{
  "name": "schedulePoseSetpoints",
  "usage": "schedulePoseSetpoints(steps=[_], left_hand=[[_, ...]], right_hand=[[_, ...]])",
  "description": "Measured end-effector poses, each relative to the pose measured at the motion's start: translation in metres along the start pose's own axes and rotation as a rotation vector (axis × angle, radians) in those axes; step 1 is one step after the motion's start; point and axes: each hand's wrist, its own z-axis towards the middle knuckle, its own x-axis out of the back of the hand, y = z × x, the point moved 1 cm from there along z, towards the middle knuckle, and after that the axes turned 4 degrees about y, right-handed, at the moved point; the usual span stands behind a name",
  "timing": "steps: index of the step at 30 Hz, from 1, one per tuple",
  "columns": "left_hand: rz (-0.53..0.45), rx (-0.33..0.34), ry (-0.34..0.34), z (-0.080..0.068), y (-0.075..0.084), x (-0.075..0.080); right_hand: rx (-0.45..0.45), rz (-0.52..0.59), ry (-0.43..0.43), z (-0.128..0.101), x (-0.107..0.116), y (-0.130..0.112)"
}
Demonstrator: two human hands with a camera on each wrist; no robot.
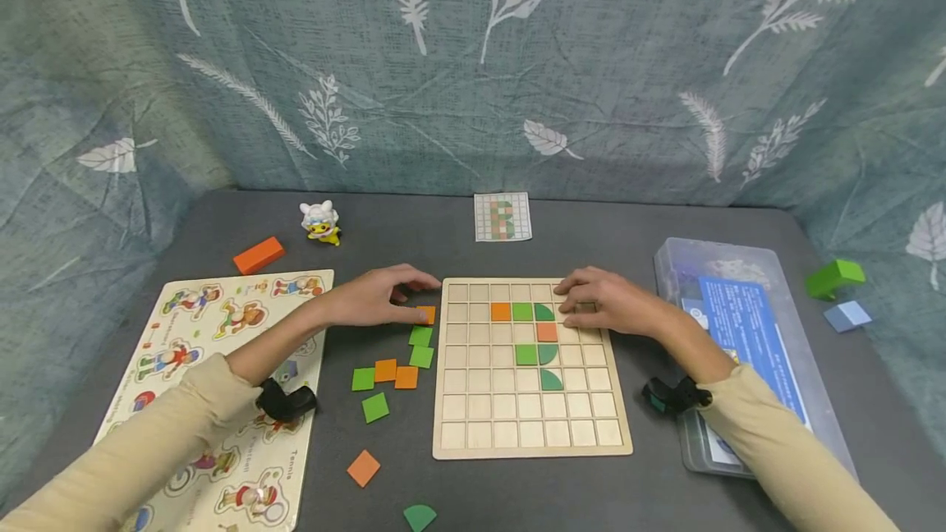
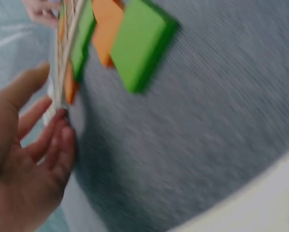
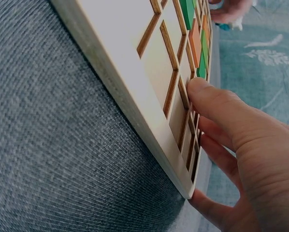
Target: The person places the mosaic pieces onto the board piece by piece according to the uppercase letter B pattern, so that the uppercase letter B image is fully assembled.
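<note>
A wooden grid board [image 1: 491, 433] lies on the dark table. Set in its cells are green squares [image 1: 522, 312], orange squares [image 1: 501, 312] and dark green quarter-circle tiles [image 1: 551, 380]. At the board's upper left corner is my left hand [image 1: 373, 298], its fingers loosely bent and its thumb beside an orange tile [image 1: 427, 315]; nothing shows between thumb and fingers. My right hand [image 1: 609, 302] rests over the board's upper right part with fingers relaxed. In the right wrist view its thumb [image 3: 207, 94] touches the grid, and no tile shows in the hand.
Several loose tiles [image 1: 386, 370] lie left of the board. A small pattern card [image 1: 502, 217] is behind it. Under the left forearm is a picture puzzle board [image 1: 172, 302]; a plastic box [image 1: 676, 257] stands at right. Blocks [image 1: 259, 256] and a figurine [image 1: 321, 222] are farther back.
</note>
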Motion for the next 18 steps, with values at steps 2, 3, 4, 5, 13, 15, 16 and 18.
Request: schedulePoseSetpoints(steps=[2, 3, 4, 5, 13, 15, 16, 18], left_hand=[[-0.048, 0.022, -0.058, 0.000, -0.009, 0.003], [-0.075, 0.033, -0.082, 0.001, -0.013, 0.004], [-0.101, 0.049, -0.097, 0.000, -0.015, 0.005], [-0.123, 0.061, -0.105, 0.000, -0.017, 0.005], [-0.097, 0.060, -0.073, 0.004, -0.018, 0.001], [-0.087, 0.052, -0.062, 0.006, -0.017, 0.000], [-0.083, 0.050, -0.055, 0.006, -0.017, -0.001], [-0.071, 0.039, -0.038, 0.007, -0.015, -0.002]], right_hand=[[0.005, 0.002, 0.004, 0.000, 0.000, 0.000], [0.003, 0.005, 0.004, 0.000, -0.001, 0.000], [-0.001, 0.008, 0.002, 0.000, -0.001, 0.000], [-0.005, 0.009, -0.001, 0.000, -0.001, 0.000], [-0.023, 0.013, -0.013, -0.001, 0.000, -0.001], [-0.021, 0.011, -0.009, -0.001, 0.000, -0.001], [-0.020, 0.012, -0.008, -0.001, 0.000, -0.001], [-0.020, 0.015, -0.008, 0.000, 0.000, -0.001]])
